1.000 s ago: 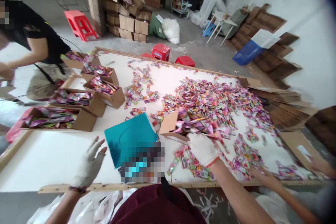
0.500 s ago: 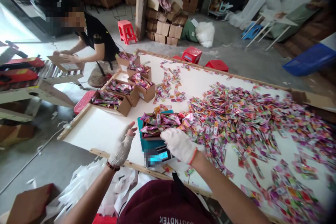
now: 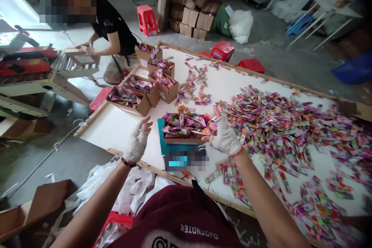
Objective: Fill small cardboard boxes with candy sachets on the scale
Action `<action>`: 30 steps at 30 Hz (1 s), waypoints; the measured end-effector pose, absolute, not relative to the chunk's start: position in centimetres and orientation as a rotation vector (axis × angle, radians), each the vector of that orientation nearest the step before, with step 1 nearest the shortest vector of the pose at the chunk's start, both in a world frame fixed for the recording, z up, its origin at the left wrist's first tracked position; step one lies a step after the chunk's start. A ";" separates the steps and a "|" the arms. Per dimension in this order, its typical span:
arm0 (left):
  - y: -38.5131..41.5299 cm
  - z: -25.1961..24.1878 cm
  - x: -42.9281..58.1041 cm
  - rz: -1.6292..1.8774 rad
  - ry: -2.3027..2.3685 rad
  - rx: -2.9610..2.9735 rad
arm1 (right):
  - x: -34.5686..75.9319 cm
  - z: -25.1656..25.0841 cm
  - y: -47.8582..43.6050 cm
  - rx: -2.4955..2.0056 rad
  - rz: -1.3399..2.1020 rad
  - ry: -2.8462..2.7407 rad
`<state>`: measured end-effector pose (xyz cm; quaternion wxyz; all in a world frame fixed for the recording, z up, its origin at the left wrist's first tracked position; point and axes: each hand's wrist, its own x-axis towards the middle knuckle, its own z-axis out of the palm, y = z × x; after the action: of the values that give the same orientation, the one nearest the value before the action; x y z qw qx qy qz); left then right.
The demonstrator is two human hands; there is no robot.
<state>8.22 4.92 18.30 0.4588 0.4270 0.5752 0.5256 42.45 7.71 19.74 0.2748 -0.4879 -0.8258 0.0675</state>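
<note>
A cardboard box [image 3: 183, 140] heaped with small colourful packets [image 3: 186, 124] sits on a teal scale [image 3: 161, 139] at the table's near side. The scale's lit display [image 3: 178, 161] is blurred out. My left hand [image 3: 138, 141], in a white glove with bare fingertips, hovers left of the box, fingers apart and holding nothing. At the box's right end is my right hand [image 3: 225, 135], gloved likewise, its thumb and fingers spread around that corner. Whether it touches the cardboard I cannot tell.
Several filled boxes [image 3: 142, 104] stand at the table's far left. A large pile of packets [image 3: 279, 124] spreads over the right side. Across the table's left end, a person in black [image 3: 112, 27] handles a carton [image 3: 83, 59] beside a machine. Red stools [image 3: 222, 51] stand behind.
My right hand has moved from the front of the box to its right end, and its fingers have spread. The left hand stays open at the left. The view has shifted a little.
</note>
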 end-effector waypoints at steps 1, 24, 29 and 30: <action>4.9 18.4 8.4 1.291 1.415 1.058 | 42.0 19.7 7.7 -1.296 0.183 -2.237; 6.1 19.1 13.2 0.668 1.451 2.477 | 44.8 28.2 6.9 -1.526 0.098 -2.403; 5.4 18.7 10.4 1.107 1.422 2.247 | 54.3 28.9 3.3 -1.972 -0.153 -2.077; 5.2 18.5 9.5 1.182 1.449 2.169 | 56.2 28.1 2.7 -2.081 -0.173 -2.067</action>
<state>9.46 5.16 18.55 0.1384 0.7502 0.5011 0.4086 56.16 2.66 28.13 0.1017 -0.7046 -0.6998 -0.0587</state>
